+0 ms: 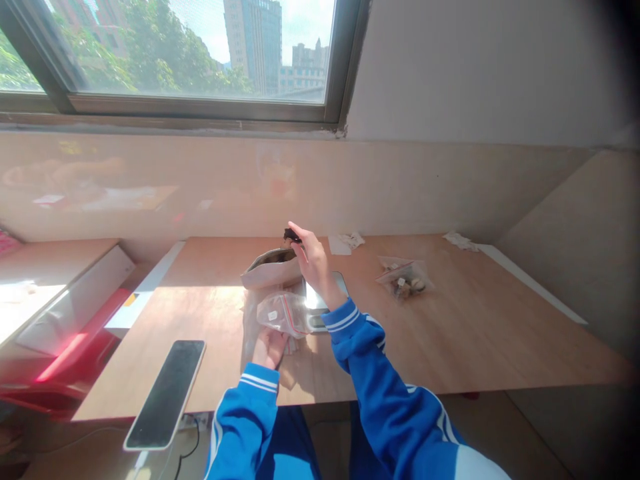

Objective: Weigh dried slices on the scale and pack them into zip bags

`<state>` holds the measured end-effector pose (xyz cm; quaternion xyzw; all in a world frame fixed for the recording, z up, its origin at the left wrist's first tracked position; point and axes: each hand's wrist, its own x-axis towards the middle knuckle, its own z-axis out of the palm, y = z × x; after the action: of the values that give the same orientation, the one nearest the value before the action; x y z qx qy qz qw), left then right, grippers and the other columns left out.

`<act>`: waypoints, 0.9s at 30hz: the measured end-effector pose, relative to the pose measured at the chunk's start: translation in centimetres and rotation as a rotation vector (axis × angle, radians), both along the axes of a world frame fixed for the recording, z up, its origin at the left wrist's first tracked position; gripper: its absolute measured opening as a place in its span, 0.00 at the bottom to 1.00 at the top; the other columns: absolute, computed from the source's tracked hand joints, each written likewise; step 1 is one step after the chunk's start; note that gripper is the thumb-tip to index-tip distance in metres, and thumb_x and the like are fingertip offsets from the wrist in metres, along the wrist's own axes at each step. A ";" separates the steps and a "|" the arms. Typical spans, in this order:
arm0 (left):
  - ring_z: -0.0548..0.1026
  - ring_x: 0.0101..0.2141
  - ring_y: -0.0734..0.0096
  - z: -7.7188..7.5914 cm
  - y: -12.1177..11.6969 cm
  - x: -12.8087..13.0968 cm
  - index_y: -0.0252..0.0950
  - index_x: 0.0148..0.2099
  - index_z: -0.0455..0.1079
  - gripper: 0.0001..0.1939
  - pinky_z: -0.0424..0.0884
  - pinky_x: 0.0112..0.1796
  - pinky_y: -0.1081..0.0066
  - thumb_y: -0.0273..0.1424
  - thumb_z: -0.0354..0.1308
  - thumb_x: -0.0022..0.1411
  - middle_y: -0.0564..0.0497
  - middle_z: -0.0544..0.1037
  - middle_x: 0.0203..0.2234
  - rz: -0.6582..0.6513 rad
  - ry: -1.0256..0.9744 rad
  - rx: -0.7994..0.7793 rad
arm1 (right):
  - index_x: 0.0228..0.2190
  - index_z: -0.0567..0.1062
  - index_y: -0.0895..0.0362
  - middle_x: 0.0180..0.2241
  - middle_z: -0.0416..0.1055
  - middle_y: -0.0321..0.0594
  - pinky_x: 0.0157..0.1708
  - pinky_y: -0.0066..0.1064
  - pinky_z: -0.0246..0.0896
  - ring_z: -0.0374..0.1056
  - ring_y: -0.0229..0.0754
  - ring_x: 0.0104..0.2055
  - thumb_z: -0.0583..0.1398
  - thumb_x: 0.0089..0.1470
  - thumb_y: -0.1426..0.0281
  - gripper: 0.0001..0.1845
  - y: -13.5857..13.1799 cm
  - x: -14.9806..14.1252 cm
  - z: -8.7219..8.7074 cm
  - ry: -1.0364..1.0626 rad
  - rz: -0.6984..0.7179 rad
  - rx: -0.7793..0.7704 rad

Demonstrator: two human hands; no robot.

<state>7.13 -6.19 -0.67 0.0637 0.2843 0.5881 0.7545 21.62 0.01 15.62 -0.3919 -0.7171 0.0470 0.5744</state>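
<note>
My left hand (270,347) is closed on a clear zip bag (281,313) with a red strip and a small white label. Just behind that bag stands an open paper bag (270,275), its mouth turned upward and dark inside. Above the mouth, my right hand (315,265) pinches a small dark, irregular piece (291,235) between thumb and fingers; its kind is not clear. A flat silver device (316,303), resembling a small scale, lies under my right wrist and is partly covered.
To the right lie filled clear zip bags (406,283) with brownish contents. Crumpled white paper (351,240) rests at the back edge, with another scrap (461,241) farther right. A phone (167,393) overhangs the front left edge of the wooden table (450,333), a cable attached.
</note>
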 end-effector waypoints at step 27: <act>0.73 0.52 0.60 0.1 -0.1 -0.3 0.36 0.50 0.72 0.19 0.64 0.57 0.59 0.22 0.54 0.56 0.44 0.76 0.50 -0.050 0.056 0.000 | 0.49 0.68 0.51 0.42 0.74 0.37 0.50 0.37 0.55 0.70 0.41 0.41 0.57 0.58 0.64 0.17 -2.4 -0.5 0.0 -0.051 -0.002 -0.131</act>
<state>6.88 -6.25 -0.62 0.0871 0.3038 0.5672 0.7605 21.12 -2.39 15.59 -0.4306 -0.7264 0.0835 0.5291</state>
